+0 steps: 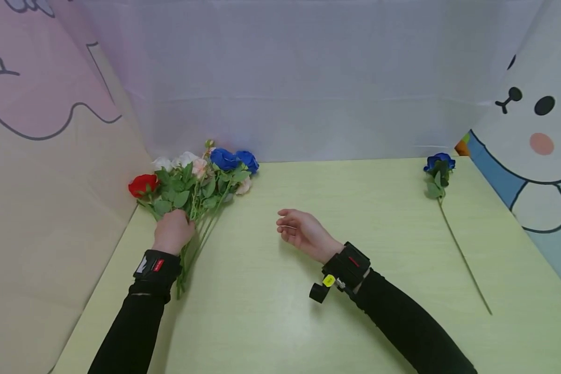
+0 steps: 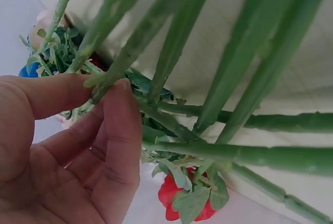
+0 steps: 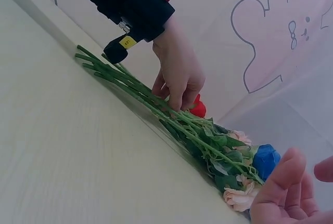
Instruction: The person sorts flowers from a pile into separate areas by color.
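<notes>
My left hand is at a bunch of artificial roses on the table's left side. In the left wrist view, thumb and forefinger pinch one green flower stem among several others. Which bloom it belongs to is hidden by leaves. Beyond the hand lie a red rose, white roses, pale pink roses and blue roses. My right hand hovers over the middle of the table, palm turned inward, fingers loosely bent and holding nothing.
A single blue rose on a long stem lies apart at the right. The pale wooden table ends at a white cloth backdrop. Printed cartoon cloths hang on the left and right.
</notes>
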### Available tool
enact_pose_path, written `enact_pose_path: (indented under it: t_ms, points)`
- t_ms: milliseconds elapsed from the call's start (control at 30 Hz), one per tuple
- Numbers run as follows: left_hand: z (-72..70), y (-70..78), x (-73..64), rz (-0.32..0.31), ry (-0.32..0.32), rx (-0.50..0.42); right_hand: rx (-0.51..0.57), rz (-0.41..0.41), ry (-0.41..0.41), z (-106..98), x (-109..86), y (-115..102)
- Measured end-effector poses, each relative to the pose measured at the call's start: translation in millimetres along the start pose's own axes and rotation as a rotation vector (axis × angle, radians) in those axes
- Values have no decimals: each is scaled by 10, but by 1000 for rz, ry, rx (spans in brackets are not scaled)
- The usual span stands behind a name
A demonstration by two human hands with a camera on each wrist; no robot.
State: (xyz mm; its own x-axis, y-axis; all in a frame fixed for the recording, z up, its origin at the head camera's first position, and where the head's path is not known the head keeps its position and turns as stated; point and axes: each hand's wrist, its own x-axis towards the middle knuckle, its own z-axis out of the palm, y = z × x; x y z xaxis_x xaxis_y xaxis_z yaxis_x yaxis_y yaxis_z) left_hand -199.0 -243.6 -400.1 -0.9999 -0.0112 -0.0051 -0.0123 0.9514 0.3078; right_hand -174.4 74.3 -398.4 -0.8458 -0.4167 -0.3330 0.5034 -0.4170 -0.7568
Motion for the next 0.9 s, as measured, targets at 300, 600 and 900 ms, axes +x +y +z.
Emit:
enact_pose_path:
  t_ms: [300, 600, 900]
  points:
    - [-6, -38, -32, 34, 28, -42, -21, -4, 11, -2, -2, 2]
    - [-53, 1, -99, 40, 53, -88, -42, -6, 13, -17, -20, -15]
    - [-124, 22, -151, 37, 94, -151, -47, -15, 9, -64, -22, -31]
